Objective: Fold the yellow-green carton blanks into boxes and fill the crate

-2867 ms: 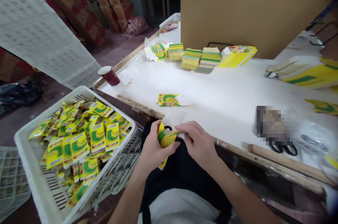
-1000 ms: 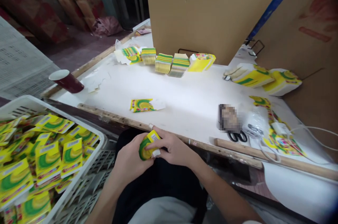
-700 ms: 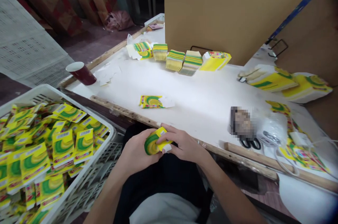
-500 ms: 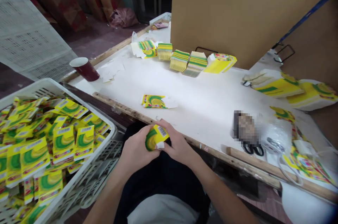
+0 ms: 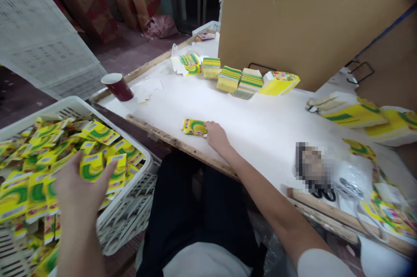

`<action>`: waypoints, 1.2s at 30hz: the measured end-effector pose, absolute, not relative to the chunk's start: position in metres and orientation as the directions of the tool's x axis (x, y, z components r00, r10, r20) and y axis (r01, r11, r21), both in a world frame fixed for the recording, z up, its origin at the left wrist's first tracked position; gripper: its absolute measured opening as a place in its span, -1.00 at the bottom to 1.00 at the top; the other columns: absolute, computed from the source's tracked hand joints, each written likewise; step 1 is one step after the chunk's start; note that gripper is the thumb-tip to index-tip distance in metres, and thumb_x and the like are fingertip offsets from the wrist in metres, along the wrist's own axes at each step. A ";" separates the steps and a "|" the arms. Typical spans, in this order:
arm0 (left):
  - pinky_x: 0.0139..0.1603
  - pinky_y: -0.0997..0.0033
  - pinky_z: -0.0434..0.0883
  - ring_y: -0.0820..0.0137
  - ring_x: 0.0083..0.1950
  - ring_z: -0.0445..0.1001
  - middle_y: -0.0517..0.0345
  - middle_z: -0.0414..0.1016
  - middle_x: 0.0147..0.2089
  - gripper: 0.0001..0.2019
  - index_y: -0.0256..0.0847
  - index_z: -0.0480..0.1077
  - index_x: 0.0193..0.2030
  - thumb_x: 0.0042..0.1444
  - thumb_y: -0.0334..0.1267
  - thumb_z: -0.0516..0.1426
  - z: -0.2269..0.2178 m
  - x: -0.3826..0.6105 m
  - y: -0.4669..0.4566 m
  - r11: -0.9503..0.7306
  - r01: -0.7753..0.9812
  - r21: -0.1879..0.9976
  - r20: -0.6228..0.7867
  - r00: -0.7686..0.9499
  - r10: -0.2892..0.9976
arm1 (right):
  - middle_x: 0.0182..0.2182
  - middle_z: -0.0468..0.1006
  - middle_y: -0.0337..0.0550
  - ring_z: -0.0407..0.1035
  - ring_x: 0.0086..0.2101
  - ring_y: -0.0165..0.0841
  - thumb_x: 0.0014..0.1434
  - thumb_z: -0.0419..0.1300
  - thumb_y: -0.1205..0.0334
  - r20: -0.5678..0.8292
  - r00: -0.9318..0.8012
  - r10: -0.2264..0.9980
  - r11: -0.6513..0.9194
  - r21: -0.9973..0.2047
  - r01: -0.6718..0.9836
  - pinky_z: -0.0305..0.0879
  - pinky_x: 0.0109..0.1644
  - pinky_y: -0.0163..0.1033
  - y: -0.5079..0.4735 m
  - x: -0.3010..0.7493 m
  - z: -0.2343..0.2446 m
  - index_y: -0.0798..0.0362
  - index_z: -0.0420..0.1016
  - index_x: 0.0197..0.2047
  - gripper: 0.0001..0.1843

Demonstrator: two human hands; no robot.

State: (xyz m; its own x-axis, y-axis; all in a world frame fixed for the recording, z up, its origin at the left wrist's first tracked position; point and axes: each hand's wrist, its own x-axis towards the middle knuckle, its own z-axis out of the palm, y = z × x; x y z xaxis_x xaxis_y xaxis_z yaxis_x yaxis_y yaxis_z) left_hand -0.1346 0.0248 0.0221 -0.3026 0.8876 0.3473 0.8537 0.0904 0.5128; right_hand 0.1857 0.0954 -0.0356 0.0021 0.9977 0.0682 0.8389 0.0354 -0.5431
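The right hand (image 5: 215, 135) reaches over the table (image 5: 260, 129) with its fingertips bent down on the right end of a flat carton (image 5: 194, 127), which lies just past the wooden strip (image 5: 169, 141) along the near edge; whether the fingers pinch the carton or only press on it cannot be told. The forearm crosses that strip. The left hand (image 5: 80, 188) hangs over the crate (image 5: 97, 106) to the left of the lap, blurred, fingers spread and loose, gripping nothing that shows; a folded box (image 5: 91, 167) sits at its fingertips among the heap of boxes (image 5: 97, 132) that fills the crate, and the hand hides part of that heap. The crate's near corner stands between the left hand and the dark apron (image 5: 195, 211). A red cup (image 5: 117, 86) stands at the table's left corner, near scraps of paper (image 5: 147, 89). Along the far side a row of carton stacks (image 5: 241, 81) lies against an upright cardboard sheet (image 5: 293, 16). To the right, well apart from the right hand, are a blurred object (image 5: 311, 165), scissors (image 5: 322, 192) touching it, a clear bag (image 5: 353, 177), a white cable (image 5: 369, 227) and yellow bundles (image 5: 355, 114). A white perforated panel (image 5: 39, 46) leans beyond the crate.
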 end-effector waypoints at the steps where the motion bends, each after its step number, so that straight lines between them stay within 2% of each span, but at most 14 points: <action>1: 0.16 -0.09 0.25 -0.10 0.13 0.30 -0.09 0.37 0.06 -0.36 -0.30 0.27 0.03 -0.10 0.09 0.20 0.018 -0.121 0.025 0.063 0.845 0.532 0.371 -0.299 0.879 | -0.11 0.41 0.12 0.27 -0.09 -0.18 0.01 0.00 0.59 0.080 0.010 0.997 0.036 -0.549 0.835 0.20 0.01 -0.09 0.095 0.185 -0.038 0.17 0.33 -0.10 -0.62; 3: 0.05 0.01 0.36 0.04 0.09 0.36 -0.12 0.37 0.06 -0.36 -0.28 0.26 0.08 -0.08 0.07 0.20 0.008 -0.090 0.025 -0.055 0.749 0.661 0.314 -0.209 0.926 | -0.10 0.38 0.11 0.25 -0.08 -0.18 -0.03 0.01 0.59 0.107 0.036 0.994 0.033 -0.573 0.819 0.19 0.01 -0.09 0.091 0.185 -0.041 0.17 0.28 -0.07 -0.58; 6: 0.07 0.15 0.37 0.19 0.14 0.32 -0.06 0.34 0.10 -0.42 -0.19 0.21 0.12 -0.03 -0.06 0.21 -0.006 -0.048 0.022 -0.150 0.474 0.868 0.167 0.007 0.986 | -0.17 0.39 0.00 0.30 -0.17 -0.26 -0.01 0.00 0.56 0.132 0.080 0.988 0.024 -0.642 0.766 0.24 -0.06 -0.13 0.081 0.188 -0.037 0.14 0.17 -0.03 -0.56; 10: 0.10 0.17 0.35 0.22 0.19 0.27 -0.07 0.29 0.15 -0.39 -0.15 0.16 0.14 -0.05 -0.11 0.24 -0.013 -0.010 0.016 -0.063 -0.012 0.998 0.065 0.145 0.987 | -0.32 0.40 -0.25 0.34 -0.38 -0.43 0.05 0.11 0.36 0.110 0.018 0.994 0.079 -0.810 0.581 0.31 -0.28 -0.31 0.053 0.178 -0.024 0.04 0.08 -0.02 -0.58; 12: 0.08 0.18 0.36 0.19 0.14 0.33 -0.04 0.36 0.07 -0.46 -0.17 0.25 0.04 -0.06 -0.02 0.23 -0.008 0.002 0.013 -0.040 -0.302 0.952 0.068 0.082 0.994 | -0.37 0.38 -0.31 0.32 -0.43 -0.47 -0.01 0.18 0.34 0.070 -0.131 0.989 0.111 -0.933 0.341 0.30 -0.35 -0.35 0.032 0.166 -0.015 0.00 0.13 -0.07 -0.57; 14: 0.00 0.20 0.39 0.23 -0.02 0.42 0.03 0.43 -0.13 -0.58 -0.19 0.35 -0.13 0.00 0.09 0.14 0.001 0.010 0.013 -0.042 -0.536 0.843 0.035 -0.024 0.999 | -0.42 0.35 -0.35 0.28 -0.47 -0.49 -0.06 0.21 0.38 0.029 -0.281 0.959 0.062 -0.992 0.109 0.27 -0.39 -0.37 0.011 0.152 -0.006 0.00 0.18 -0.14 -0.60; 17: -0.22 0.35 0.41 0.42 -0.35 0.38 0.18 0.31 -0.43 -0.60 -0.20 0.33 -0.37 0.07 0.14 0.03 0.014 0.014 0.017 -0.074 -0.721 0.689 -0.073 -0.171 0.983 | -0.37 0.35 -0.31 0.27 -0.40 -0.48 -0.09 0.25 0.37 0.052 -0.292 0.955 0.048 -0.999 -0.019 0.27 -0.30 -0.34 -0.012 0.132 0.004 0.03 0.23 -0.17 -0.60; 19: -0.38 0.46 0.36 0.51 -0.49 0.25 0.26 0.19 -0.53 -0.58 -0.21 0.26 -0.45 -0.01 0.17 0.09 0.018 0.015 0.021 -0.096 -0.741 0.665 -0.141 -0.251 0.958 | -0.30 0.35 -0.26 0.26 -0.34 -0.46 -0.12 0.28 0.38 0.084 -0.260 0.962 0.094 -0.995 0.024 0.27 -0.23 -0.31 -0.020 0.121 0.006 0.03 0.29 -0.14 -0.57; 23: -0.51 0.54 0.27 0.54 -0.54 0.20 0.30 0.18 -0.56 -0.47 -0.21 0.23 -0.45 -0.19 0.29 0.15 0.008 0.014 0.021 -0.078 -0.644 0.761 -0.159 -0.302 0.940 | -0.40 0.35 -0.31 0.23 -0.46 -0.48 -0.12 0.27 0.39 -0.015 -0.243 0.970 -0.010 -1.000 0.021 0.20 -0.40 -0.36 -0.022 0.114 0.001 0.03 0.31 -0.14 -0.57; 25: -0.39 0.54 0.33 0.52 -0.44 0.32 0.25 0.30 -0.45 -0.51 -0.20 0.28 -0.36 -0.14 0.23 0.17 -0.003 0.012 0.017 -0.091 -0.567 0.819 -0.074 -0.262 0.962 | -0.45 0.35 -0.33 0.23 -0.49 -0.48 -0.11 0.27 0.36 -0.036 -0.206 0.978 -0.039 -0.999 -0.013 0.18 -0.43 -0.37 -0.019 0.120 -0.002 0.04 0.32 -0.18 -0.63; 28: -0.12 0.43 0.37 0.42 -0.19 0.43 0.16 0.42 -0.24 -0.60 -0.18 0.33 -0.20 -0.10 0.00 0.26 -0.015 0.007 0.009 -0.108 -0.460 0.881 0.054 -0.128 0.990 | -0.47 0.39 -0.30 0.26 -0.48 -0.46 -0.09 0.25 0.35 -0.022 -0.120 0.993 -0.027 -0.999 -0.046 0.19 -0.44 -0.36 -0.013 0.138 -0.006 0.03 0.37 -0.24 -0.72; 30: -0.10 0.36 0.38 0.35 -0.15 0.44 0.11 0.45 -0.20 -0.60 -0.18 0.33 -0.14 -0.09 -0.08 0.27 -0.018 0.004 0.005 -0.104 -0.422 0.901 0.090 -0.054 0.994 | -0.44 0.43 -0.26 0.31 -0.44 -0.43 -0.05 0.20 0.36 -0.008 -0.076 0.997 -0.009 -1.000 -0.023 0.24 -0.40 -0.35 -0.012 0.150 -0.007 0.04 0.39 -0.32 -0.84; 33: -0.22 0.40 0.39 0.38 -0.26 0.44 0.12 0.45 -0.27 -0.55 -0.20 0.33 -0.15 -0.14 -0.03 0.29 -0.016 0.005 0.002 -0.126 -0.402 0.907 0.106 -0.071 0.992 | -0.40 0.46 -0.22 0.35 -0.37 -0.41 0.02 0.13 0.38 0.018 -0.124 0.992 0.024 -0.998 0.051 0.28 -0.32 -0.32 -0.017 0.156 -0.005 0.05 0.41 -0.35 -0.91; 36: -0.43 0.54 0.30 0.53 -0.45 0.30 0.25 0.32 -0.41 -0.57 -0.19 0.26 -0.23 -0.10 0.07 0.23 -0.011 0.010 0.001 -0.180 -0.411 0.894 0.086 -0.237 0.968 | -0.32 0.47 -0.22 0.35 -0.36 -0.42 0.04 0.16 0.37 -0.006 -0.273 0.962 0.010 -0.998 0.055 0.31 -0.27 -0.31 -0.027 0.142 0.000 0.02 0.39 -0.13 -0.73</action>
